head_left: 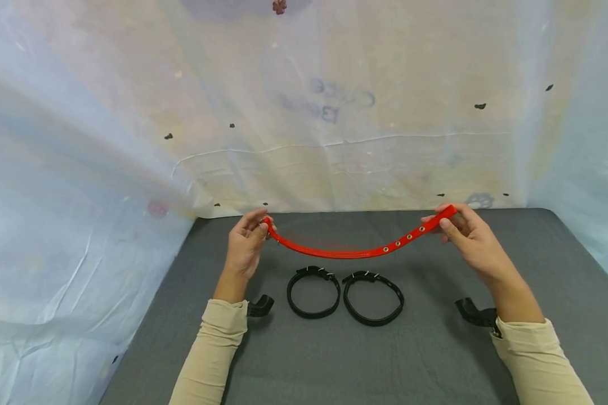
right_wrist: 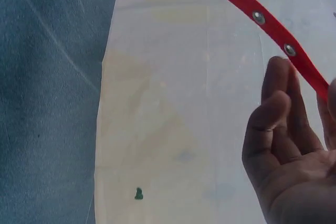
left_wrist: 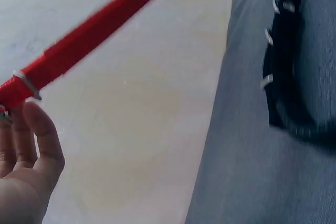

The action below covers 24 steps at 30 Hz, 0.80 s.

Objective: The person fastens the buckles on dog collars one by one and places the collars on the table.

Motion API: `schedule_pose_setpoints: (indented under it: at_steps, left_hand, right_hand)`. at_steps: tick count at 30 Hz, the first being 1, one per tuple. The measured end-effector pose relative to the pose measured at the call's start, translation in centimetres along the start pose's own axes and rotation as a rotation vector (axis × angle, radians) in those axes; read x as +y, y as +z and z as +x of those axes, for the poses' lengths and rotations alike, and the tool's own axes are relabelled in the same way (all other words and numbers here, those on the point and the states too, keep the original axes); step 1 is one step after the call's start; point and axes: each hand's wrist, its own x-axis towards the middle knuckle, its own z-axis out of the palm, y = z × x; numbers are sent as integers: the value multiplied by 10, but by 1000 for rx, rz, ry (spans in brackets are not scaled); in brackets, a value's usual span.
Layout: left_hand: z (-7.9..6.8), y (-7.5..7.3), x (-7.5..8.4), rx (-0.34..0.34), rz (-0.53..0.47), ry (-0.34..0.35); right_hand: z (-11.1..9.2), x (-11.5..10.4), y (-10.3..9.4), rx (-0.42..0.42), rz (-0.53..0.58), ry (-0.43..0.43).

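Observation:
A red collar [head_left: 344,255] with metal eyelets hangs in a shallow curve between both hands, above the table. At its buckle end, the left hand [head_left: 245,242] pinches it between thumb and fingers; a metal loop on the red collar [left_wrist: 84,40] shows in the left wrist view. My right hand [head_left: 468,239] pinches the eyelet end, and several eyelets of the red collar [right_wrist: 257,17] appear in the right wrist view. Below the strap lie two buckled black collars, the left black collar [head_left: 290,292] and the right black collar [head_left: 401,298], each closed into a ring.
A grey cloth-covered table [head_left: 334,365] lies beneath the hands. Pale plastic sheeting [head_left: 344,169] hangs along its back edge and at both sides. Dark curved wrist mounts, a left mount [head_left: 260,306] and a right mount [head_left: 473,314], jut inward from the sleeves.

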Motion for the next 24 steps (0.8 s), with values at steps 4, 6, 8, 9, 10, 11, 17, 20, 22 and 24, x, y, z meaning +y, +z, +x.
schedule_pose_setpoints:
  at_steps: [4, 6, 8, 9, 10, 11, 17, 20, 22, 24]
  left_hand:
    - [-1, 7, 2, 44, -62, -60]
    - [-2, 11, 2, 74, -108, -90]
    - [-2, 13, 3, 106, -146, -106]
    - [-2, 14, 2, 121, -161, -112]
    - [-3, 15, 2, 136, -171, -115]
    - [-3, 16, 2, 151, -180, -116]
    - [-3, 19, -1, 222, -207, -115]
    - [-3, 22, -1, 234, -213, -112]
    - [-3, 25, -1, 230, -211, -111]
    - [-3, 27, 0, 212, -220, -111]
  right_hand:
    - [1, 0, 6, -25, 52, -28]
    - [2, 0, 9, -38, 129, -42]
    - [3, 1, 12, -45, 186, -62]
    - [3, 2, 14, -47, 197, -75]
    - [4, 3, 16, -48, 209, -87]
    - [4, 3, 17, -45, 212, -100]
    - [6, 6, 26, -8, 267, -133]
    - [5, 5, 28, 12, 299, -110]
    - [5, 3, 28, 38, 268, -79]
    - [4, 2, 29, 65, 229, -51]
